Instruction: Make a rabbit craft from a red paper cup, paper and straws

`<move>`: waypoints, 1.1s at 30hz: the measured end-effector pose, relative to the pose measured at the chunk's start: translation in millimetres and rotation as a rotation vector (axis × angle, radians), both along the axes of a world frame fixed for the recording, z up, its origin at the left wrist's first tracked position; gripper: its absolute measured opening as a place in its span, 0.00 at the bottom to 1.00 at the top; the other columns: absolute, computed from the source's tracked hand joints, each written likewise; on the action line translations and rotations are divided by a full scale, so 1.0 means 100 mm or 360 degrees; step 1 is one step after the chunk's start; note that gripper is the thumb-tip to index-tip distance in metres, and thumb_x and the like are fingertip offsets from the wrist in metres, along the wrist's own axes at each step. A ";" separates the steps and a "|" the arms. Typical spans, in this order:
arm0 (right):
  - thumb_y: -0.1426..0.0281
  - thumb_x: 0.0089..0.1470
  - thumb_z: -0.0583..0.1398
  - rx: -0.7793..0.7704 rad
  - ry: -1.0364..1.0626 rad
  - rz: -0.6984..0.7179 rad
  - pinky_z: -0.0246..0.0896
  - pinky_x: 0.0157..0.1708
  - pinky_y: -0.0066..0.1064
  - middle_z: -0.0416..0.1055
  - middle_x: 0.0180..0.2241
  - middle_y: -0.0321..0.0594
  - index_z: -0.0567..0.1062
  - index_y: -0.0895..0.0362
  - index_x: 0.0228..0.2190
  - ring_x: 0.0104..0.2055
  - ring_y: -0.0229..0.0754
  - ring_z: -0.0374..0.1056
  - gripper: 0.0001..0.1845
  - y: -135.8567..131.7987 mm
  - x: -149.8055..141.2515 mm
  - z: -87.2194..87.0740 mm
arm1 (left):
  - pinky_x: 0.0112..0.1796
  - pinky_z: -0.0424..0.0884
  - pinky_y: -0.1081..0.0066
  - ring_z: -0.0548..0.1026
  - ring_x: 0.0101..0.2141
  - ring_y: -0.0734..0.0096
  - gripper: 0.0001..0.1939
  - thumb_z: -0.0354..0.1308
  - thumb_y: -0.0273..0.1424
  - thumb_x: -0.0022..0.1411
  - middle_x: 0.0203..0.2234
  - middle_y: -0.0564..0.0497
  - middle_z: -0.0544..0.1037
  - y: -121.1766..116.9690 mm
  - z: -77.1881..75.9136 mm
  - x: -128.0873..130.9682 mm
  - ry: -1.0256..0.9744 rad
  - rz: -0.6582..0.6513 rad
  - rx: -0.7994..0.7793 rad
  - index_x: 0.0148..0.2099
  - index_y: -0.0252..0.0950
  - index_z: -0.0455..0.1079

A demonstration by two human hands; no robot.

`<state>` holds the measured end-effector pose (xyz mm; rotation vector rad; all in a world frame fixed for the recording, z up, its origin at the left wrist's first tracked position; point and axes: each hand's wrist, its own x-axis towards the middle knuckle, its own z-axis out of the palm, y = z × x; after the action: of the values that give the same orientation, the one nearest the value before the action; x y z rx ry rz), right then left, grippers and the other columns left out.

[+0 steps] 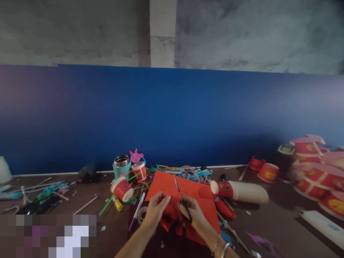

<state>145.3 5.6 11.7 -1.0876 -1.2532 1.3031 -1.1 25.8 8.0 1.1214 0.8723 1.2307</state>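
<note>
A pair of scissors [177,187] with dark handles is in my right hand [194,212], its blades pointing up and away over a large orange-red sheet of paper [200,191]. My left hand [156,211] pinches the paper's left side between thumb and fingers. Near my hands, the lower part of the paper is cut or crumpled into loose folds. Left of the left hand are a tape roll [142,214] and a white and purple marker [137,211]. How far apart the blades are I cannot make out.
Beyond the paper lie tangled coloured pipe cleaners [185,172]. To the left are a turquoise flask [121,166], a tipped red paper cup [122,189] and a yellow glue bottle [117,203]. On the right are a stack of joined paper cups [236,190] and red cup lanterns [313,175]. A blue partition [172,118] stands behind.
</note>
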 end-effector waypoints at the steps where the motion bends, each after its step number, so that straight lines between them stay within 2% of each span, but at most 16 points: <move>1: 0.53 0.37 0.66 -0.0003 0.0007 0.0022 0.50 0.11 0.21 0.63 0.10 0.28 0.66 0.57 0.23 0.10 0.31 0.57 0.23 0.00 0.00 0.00 | 0.26 0.61 0.75 0.64 0.22 0.76 0.15 0.61 0.42 0.50 0.19 0.57 0.68 -0.01 0.00 0.00 -0.0049 0.0013 -0.0002 0.26 0.35 0.65; 4: 0.52 0.39 0.65 -0.0016 0.0041 0.0073 0.53 0.12 0.21 0.65 0.13 0.29 0.67 0.58 0.27 0.12 0.31 0.59 0.23 -0.02 0.00 0.03 | 0.25 0.58 0.77 0.61 0.22 0.78 0.15 0.61 0.40 0.50 0.18 0.58 0.65 -0.01 0.03 -0.01 -0.0140 0.0106 0.0018 0.25 0.35 0.63; 8: 0.52 0.41 0.64 -0.0041 -0.0006 0.0196 0.50 0.12 0.21 0.67 0.14 0.30 0.68 0.59 0.28 0.12 0.31 0.60 0.23 -0.04 0.00 0.05 | 0.26 0.58 0.76 0.60 0.22 0.78 0.15 0.62 0.39 0.49 0.18 0.58 0.63 -0.01 0.11 -0.03 -0.0124 0.0192 0.0061 0.24 0.34 0.62; 15: 0.52 0.40 0.64 -0.0006 -0.0025 0.0267 0.44 0.12 0.20 0.65 0.13 0.29 0.68 0.59 0.28 0.13 0.30 0.60 0.23 -0.04 0.01 0.04 | 0.25 0.57 0.76 0.60 0.21 0.78 0.14 0.63 0.37 0.46 0.17 0.58 0.64 0.00 0.10 -0.05 -0.0116 0.0218 0.0023 0.23 0.34 0.63; 24: 0.53 0.40 0.65 -0.0009 -0.0013 0.0290 0.49 0.12 0.20 0.64 0.12 0.28 0.68 0.59 0.27 0.11 0.29 0.57 0.23 -0.03 0.03 0.02 | 0.25 0.58 0.76 0.62 0.21 0.77 0.12 0.63 0.36 0.45 0.17 0.57 0.66 -0.02 0.14 -0.06 -0.0159 0.0183 0.0000 0.22 0.34 0.64; 33: 0.51 0.40 0.64 -0.0017 -0.0057 0.0269 0.45 0.10 0.19 0.60 0.10 0.26 0.69 0.59 0.26 0.10 0.28 0.52 0.23 0.00 0.04 -0.04 | 0.25 0.57 0.76 0.61 0.20 0.77 0.14 0.64 0.37 0.43 0.16 0.58 0.65 -0.02 0.16 -0.06 -0.0152 0.0193 -0.0026 0.21 0.35 0.63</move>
<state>149.8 5.6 7.9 -1.0345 -1.3910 1.4236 -7.5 23.7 24.0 1.0002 0.8866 1.3635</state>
